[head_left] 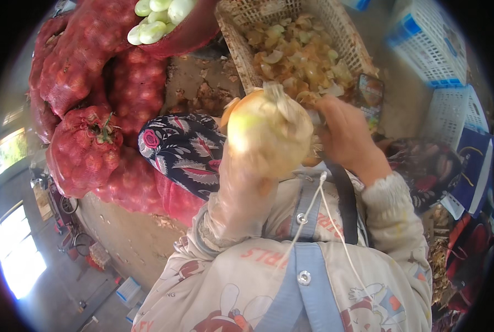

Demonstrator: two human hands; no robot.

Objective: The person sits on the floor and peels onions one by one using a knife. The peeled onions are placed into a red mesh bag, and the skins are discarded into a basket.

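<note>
A large yellow onion (267, 133) with part of its dry skin off fills the middle of the view, its papery neck pointing away from me. My left hand (249, 170) holds it up from beneath, and the onion hides most of the fingers. Close by on its right, my right hand (344, 128) is curled with its fingertips turned towards the onion. Blur and overlap hide what lies between those fingers, where a greyish patch shows. Beyond both hands stands a dirty plastic crate (238, 50) with loose onion skins (296, 54) inside.
Red mesh sacks of onions (81, 149) crowd the left side. Peeled onions (153, 31) fill an open red sack (193, 39) at the top. A smartphone (370, 97) lies beside the crate. White-and-blue plastic baskets (431, 45) stand at right. Skin scraps litter the floor (126, 232).
</note>
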